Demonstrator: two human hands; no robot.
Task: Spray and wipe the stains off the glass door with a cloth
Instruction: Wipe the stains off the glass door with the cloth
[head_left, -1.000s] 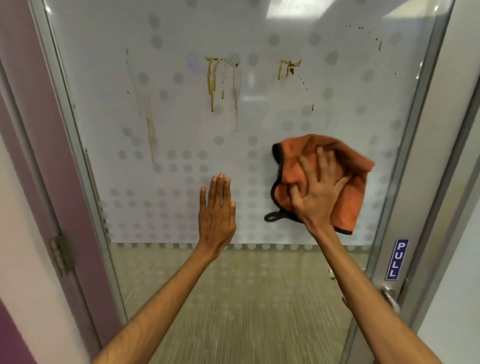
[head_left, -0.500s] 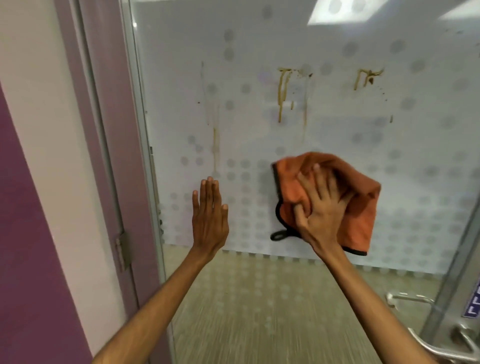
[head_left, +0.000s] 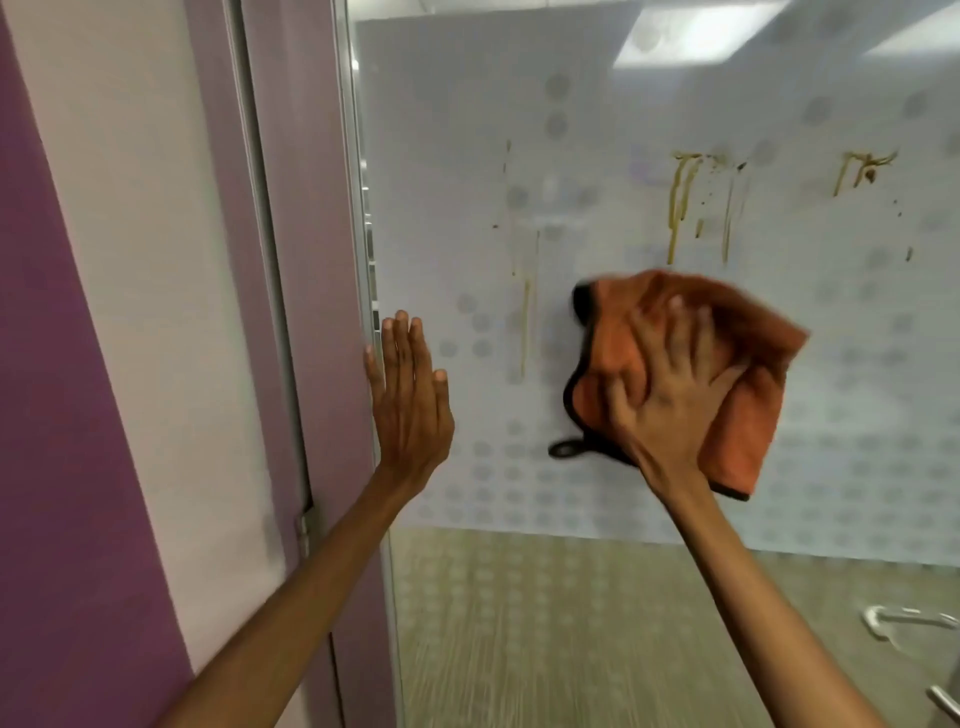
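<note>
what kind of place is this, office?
Probably an office or similar commercial interior. Cues: a frosted, dot-patterned glass door, a metal lever handle on it, and rectangular panel ceiling lights showing in the glass.

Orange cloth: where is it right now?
In the head view, the cloth sits right of centre, pressed to the glass door by the right hand, just below the yellow stains; the left hand is further left.
</note>
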